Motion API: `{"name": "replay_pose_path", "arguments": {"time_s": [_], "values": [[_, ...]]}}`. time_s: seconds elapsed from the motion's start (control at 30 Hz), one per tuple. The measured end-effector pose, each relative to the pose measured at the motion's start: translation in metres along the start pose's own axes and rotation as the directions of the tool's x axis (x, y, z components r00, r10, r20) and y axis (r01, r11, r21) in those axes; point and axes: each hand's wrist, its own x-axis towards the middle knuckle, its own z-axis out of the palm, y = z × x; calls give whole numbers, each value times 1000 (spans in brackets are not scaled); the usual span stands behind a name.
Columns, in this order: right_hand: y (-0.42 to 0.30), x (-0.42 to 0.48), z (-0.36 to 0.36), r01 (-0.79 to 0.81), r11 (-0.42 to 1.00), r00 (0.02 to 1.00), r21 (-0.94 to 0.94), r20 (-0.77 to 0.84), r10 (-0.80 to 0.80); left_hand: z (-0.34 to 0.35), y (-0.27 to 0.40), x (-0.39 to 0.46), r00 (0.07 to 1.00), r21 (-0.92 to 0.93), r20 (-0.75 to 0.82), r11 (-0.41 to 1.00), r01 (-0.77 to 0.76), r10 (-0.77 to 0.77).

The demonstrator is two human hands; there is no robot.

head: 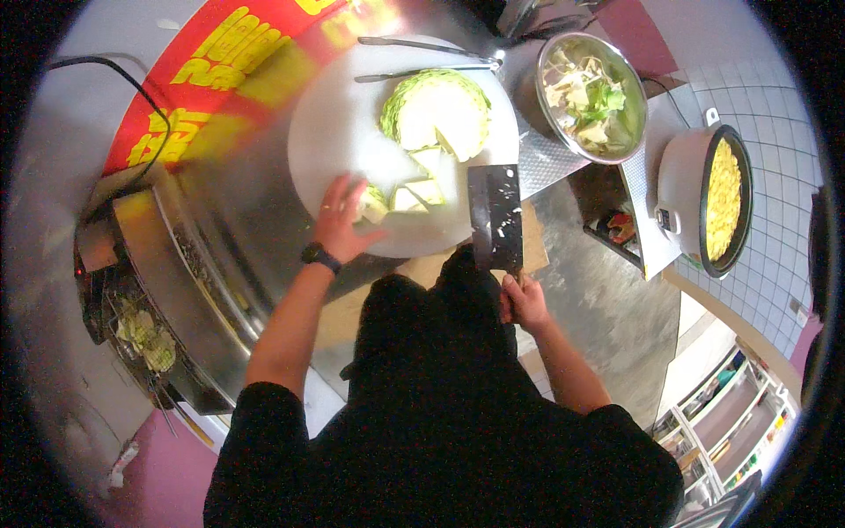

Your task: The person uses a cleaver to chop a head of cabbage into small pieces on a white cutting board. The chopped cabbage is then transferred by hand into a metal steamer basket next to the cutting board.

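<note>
On a round white cutting board point(330, 142) rests a large cut cabbage point(429, 109), its pale cut face showing and a notch at its near side. Loose cabbage wedges point(417, 196) lie nearer to me. My left hand point(340, 221) reaches over the board's left side, fingers spread and thumb apart. Its fingertips are beside a cabbage piece point(374, 204) and partly hide it; I cannot tell if they touch. My right hand point(526, 300) grips the handle of a cleaver point(496, 218). The dark, broad blade, dotted with pale cabbage bits, is at the board's right edge.
Metal tongs point(429, 67) lie at the board's far edge. To the right stand a steel bowl point(546, 105) of leaf trimmings and a white cooker point(683, 178) holding yellow food. At left are a wire basket point(142, 333) with pale leaves and a black cable point(148, 92).
</note>
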Motion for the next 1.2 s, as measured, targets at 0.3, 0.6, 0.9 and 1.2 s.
{"name": "replay_pose_path", "arguments": {"time_s": [0.3,0.6,0.9,1.2], "values": [[71,82,95,137,973,986,188,-121,-116,26,51,62,930,87,109,929,-359,350],[61,83,152,178,949,984,259,-39,-174,63,87,60,948,103,-147,958,-268,281],[32,35,165,215,965,976,-147,62,-208,2,80,19,915,-55,-392,990,-130,98],[-125,-34,293,744,564,660,-358,530,-533,-252,50,-74,573,21,-819,997,80,-29]]}}
